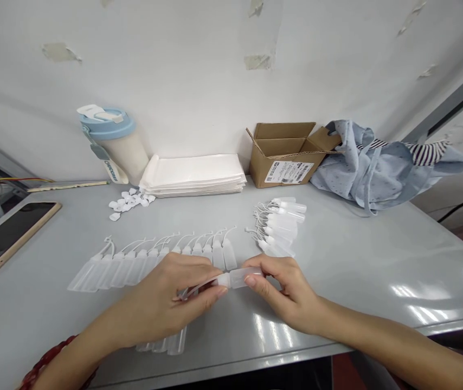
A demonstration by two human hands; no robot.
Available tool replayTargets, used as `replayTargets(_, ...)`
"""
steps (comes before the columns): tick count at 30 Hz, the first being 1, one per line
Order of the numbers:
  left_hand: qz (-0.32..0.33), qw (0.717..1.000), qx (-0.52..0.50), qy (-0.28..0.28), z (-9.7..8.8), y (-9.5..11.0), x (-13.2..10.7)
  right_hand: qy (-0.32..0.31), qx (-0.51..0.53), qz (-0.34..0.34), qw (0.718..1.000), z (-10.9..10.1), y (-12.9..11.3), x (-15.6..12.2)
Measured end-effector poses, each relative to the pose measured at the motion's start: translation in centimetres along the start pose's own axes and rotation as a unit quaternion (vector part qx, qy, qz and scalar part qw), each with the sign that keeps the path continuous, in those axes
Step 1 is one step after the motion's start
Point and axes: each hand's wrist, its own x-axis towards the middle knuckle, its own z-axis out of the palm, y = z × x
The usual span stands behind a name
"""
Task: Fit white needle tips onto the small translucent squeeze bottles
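Note:
Between my two hands lies a small translucent plastic bottle [239, 278], held sideways above the grey table. My left hand [174, 295] pinches its white cap end, where a thin strap trails back under the fingers. My right hand [284, 290] grips the bottle's body near its base, thumb in front and fingers behind. Behind my left hand, a row of similar strapped bottles [121, 271] lies on the table. More bottles [174, 341] show partly from under my left wrist. A further cluster of bottles [282, 225] lies beyond my right hand.
Small white caps [128, 201] are heaped near a stack of white sheets [194, 173]. A blue-lidded tumbler [121, 141], an open cardboard box [288, 162] and a blue cloth bag [370, 168] stand along the wall. A phone [7, 233] lies at the left on the grey table [357, 260].

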Motion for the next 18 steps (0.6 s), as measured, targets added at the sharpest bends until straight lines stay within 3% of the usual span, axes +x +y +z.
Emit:
replayTargets(4,0.045,0.997,0.042,0.038,0.3,-0.2,-0.1,-0.018,0.048,0.073,0.996,-0.1,-0.1,0.2)
replayTargets(10,0.066,0.993,0.083,0.042,0.7,-0.4,-0.2,-0.042,0.136,0.152,0.978,-0.2,0.1,0.6)
replayTargets(14,0.069,0.992,0.082,0.063,1.0,-0.4,0.0,-0.052,0.173,0.175,0.968,-0.4,0.0,0.9)
replayTargets(18,0.05,0.991,0.05,0.113,0.0,-0.8,0.5,-0.023,0.134,0.15,0.979,-1.8,-0.4,1.5)
